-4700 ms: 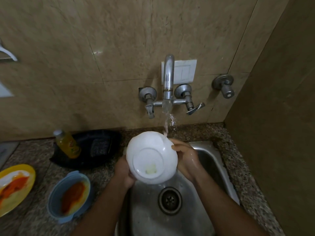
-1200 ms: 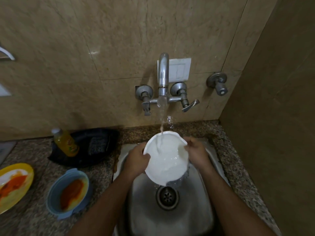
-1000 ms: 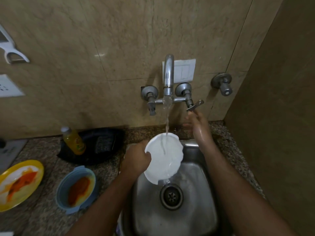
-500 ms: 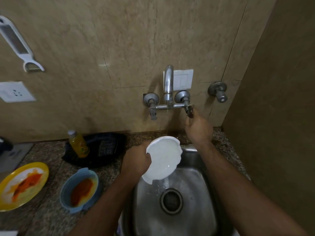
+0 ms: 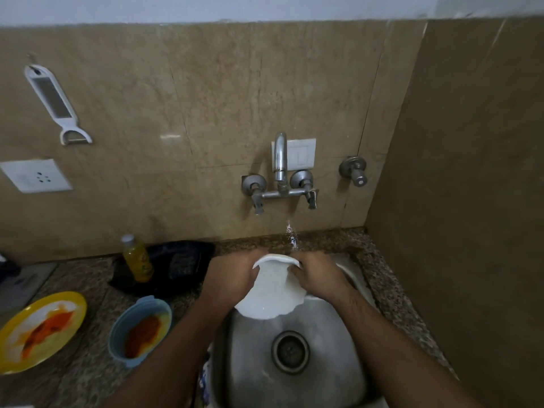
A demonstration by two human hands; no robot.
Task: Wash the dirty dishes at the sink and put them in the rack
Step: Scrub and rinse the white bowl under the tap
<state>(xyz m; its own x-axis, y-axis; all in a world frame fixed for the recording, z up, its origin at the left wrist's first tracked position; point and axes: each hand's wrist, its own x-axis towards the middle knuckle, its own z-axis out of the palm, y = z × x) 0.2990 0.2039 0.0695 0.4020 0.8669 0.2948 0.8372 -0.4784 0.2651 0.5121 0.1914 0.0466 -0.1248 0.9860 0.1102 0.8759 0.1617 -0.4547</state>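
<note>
Over the back of the steel sink [image 5: 329, 375] I hold a white bowl [image 5: 272, 293], tilted with its inside facing me. My left hand [image 5: 232, 279] grips its left rim and my right hand [image 5: 319, 278] grips its right rim. No water runs from the tap [image 5: 280, 163]. A blue bowl [image 5: 139, 329] smeared with orange sauce sits on the counter left of the sink. A yellow plate [image 5: 39, 329] with the same sauce lies further left. No rack is in view.
A yellow liquid bottle [image 5: 137, 259] stands in front of a black tray [image 5: 176, 266] against the wall. The granite counter [image 5: 88, 375] runs left of the sink. A side wall [image 5: 471, 201] closes in on the right. A grater [image 5: 56, 103] hangs on the tiles.
My right hand left the bowl, reached up to the tap's right lever, and the water stopped. That hand has come back down onto the bowl's right rim. The view has tilted up.
</note>
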